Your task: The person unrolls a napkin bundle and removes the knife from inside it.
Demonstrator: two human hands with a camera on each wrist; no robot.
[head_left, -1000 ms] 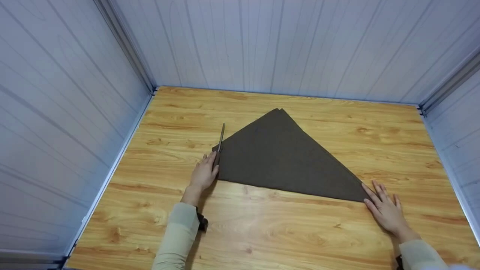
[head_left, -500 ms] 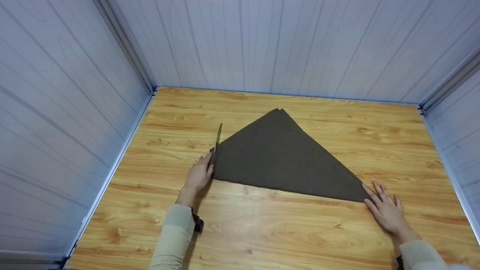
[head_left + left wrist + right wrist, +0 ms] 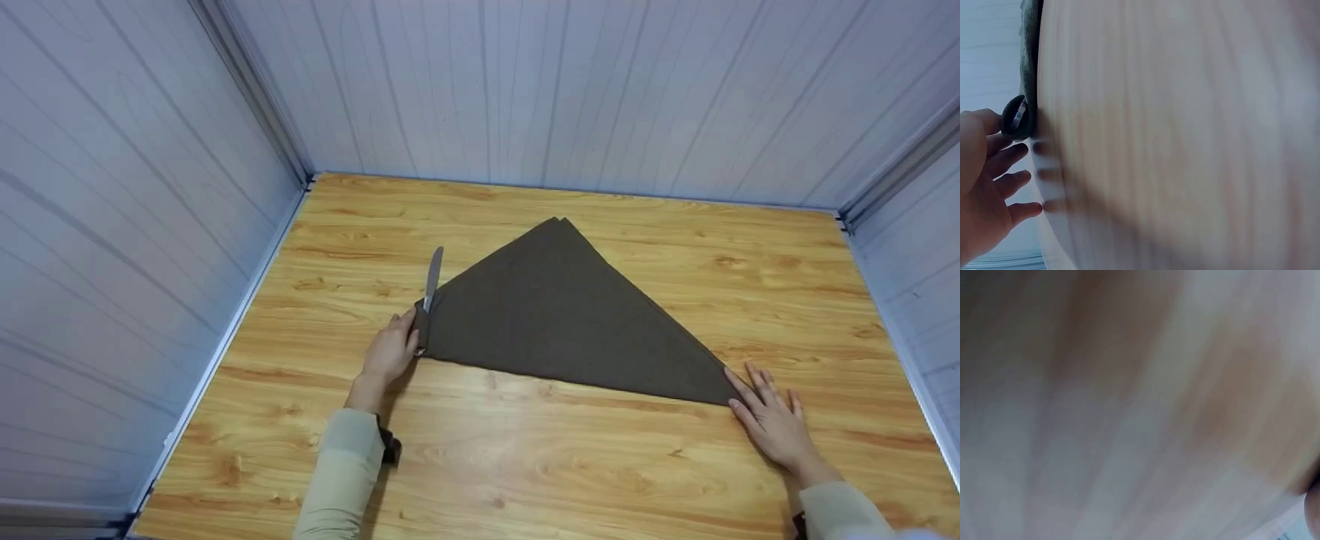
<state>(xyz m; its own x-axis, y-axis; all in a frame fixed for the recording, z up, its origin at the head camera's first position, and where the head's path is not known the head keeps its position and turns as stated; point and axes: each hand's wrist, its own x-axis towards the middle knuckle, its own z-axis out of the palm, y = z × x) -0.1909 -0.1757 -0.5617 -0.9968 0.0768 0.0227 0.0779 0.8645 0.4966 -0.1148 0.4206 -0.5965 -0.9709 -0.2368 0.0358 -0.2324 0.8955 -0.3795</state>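
A dark brown cloth napkin [image 3: 555,322] lies as a folded triangle on the wooden tabletop. Its left end is turned into a small roll [image 3: 422,328] around a table knife, whose blade [image 3: 433,277] sticks out at the far side. In the left wrist view the metal handle end [image 3: 1019,114] shows inside the roll. My left hand [image 3: 388,352] touches the roll from the left, its other fingers spread and relaxed. On the napkin's right corner rests my right hand [image 3: 776,424], fingers straight. The right wrist view is blurred and shows little of that hand.
The wood-grain tabletop [image 3: 525,465] surrounds the napkin. Pale panel walls [image 3: 517,90] stand behind it and on the left and right sides. A metal edge strip [image 3: 217,352] runs along the left.
My left hand and the roll have moved a little left, unrolling some cloth. The knife has turned so its blade shows broader. My right hand has stayed in place.
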